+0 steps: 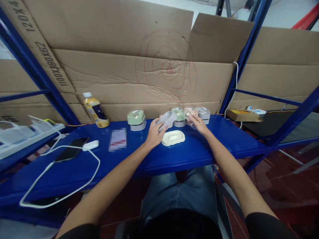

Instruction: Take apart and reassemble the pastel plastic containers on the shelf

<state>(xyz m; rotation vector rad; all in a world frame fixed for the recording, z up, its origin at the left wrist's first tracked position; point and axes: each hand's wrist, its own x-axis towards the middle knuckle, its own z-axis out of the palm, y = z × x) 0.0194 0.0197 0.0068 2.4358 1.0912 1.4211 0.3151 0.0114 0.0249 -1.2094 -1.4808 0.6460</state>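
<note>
My left hand [155, 133] is closed on a light grey moulded plastic piece [168, 118] with rounded hollows, tilted above the shelf. My right hand [198, 124] has its fingers curled round something clear and shiny, perhaps thin plastic; its exact kind is hard to make out. Just below and between my hands lies a cream oval tray [165, 141] with a raised middle. Behind my hands stand small lidded containers: a green one [179, 113], a pinkish one [191, 110] partly hidden by my right hand, and a grey one [203, 113].
Another green-lidded container [136, 119] stands left of my hands. Further left are a pixelated packet [118, 139], a yellow bottle [96, 110], a phone [71, 150] with a looping white cable [98, 172], and a power strip [30, 136]. Cardboard [112, 73] walls the back of the blue shelf [139, 156].
</note>
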